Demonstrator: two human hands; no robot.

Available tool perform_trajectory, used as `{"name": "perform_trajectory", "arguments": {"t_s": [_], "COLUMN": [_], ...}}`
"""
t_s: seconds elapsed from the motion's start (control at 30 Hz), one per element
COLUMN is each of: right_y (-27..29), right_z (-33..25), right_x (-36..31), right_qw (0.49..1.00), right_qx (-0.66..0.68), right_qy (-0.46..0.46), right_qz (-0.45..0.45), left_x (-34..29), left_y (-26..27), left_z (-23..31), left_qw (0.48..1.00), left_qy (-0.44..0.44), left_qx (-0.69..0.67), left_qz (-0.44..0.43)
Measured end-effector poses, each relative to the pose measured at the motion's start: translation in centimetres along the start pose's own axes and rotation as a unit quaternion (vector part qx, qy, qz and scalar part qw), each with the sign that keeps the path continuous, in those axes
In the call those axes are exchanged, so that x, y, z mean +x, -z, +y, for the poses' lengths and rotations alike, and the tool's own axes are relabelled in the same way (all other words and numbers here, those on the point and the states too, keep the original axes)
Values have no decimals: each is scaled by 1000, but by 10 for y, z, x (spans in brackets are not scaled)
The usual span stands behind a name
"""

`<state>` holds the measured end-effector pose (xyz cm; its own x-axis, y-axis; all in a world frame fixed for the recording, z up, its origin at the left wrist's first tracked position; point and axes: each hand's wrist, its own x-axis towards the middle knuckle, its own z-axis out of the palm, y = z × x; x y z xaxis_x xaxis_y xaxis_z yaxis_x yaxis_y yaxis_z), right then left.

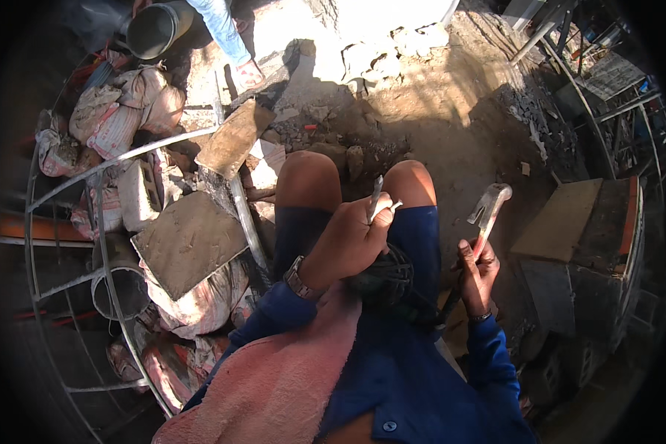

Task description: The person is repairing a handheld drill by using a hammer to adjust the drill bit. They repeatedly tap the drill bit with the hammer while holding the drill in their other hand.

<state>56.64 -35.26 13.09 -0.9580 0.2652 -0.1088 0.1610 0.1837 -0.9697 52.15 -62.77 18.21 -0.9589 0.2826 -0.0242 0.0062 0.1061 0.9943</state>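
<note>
My left hand (355, 237), with a metal-banded watch (297, 280) on its wrist, is closed above my lap. A slim grey metal piece (377, 191) sticks up from its fingers, and a small pale tip (396, 205) shows beside the thumb; the kind is hard to make out. Out to the right, my right hand (479, 274) grips a claw hammer (489, 207). The hammer head is up, apart from the left hand, and its red and black handle runs down through the fist. Between my thighs lies a dark, ribbed object (383, 277), partly hidden by my left hand.
A pink towel (274, 370) hangs down my front. At left are a metal frame (126, 155), dirty boards (192, 240), stacked sacks (115, 118) and a bucket (152, 33). Another person's hand (250, 74) reaches in at the top. A box-like cabinet (570, 244) stands right.
</note>
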Motion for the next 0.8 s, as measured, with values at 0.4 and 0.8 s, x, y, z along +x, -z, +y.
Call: {"name": "perform_trajectory", "arguments": {"t_s": [0.4, 0.8], "right_y": [-122, -104], "right_z": [-76, -43], "right_x": [55, 73], "right_qw": [933, 934], "right_qx": [122, 143], "right_qy": [-112, -170], "right_qz": [-318, -278], "left_x": [12, -20], "left_y": [12, -8], "left_z": [-35, -60], "left_qw": [990, 968], "left_qy": [84, -29], "left_qx": [-117, 93], "left_qz": [-5, 233]}}
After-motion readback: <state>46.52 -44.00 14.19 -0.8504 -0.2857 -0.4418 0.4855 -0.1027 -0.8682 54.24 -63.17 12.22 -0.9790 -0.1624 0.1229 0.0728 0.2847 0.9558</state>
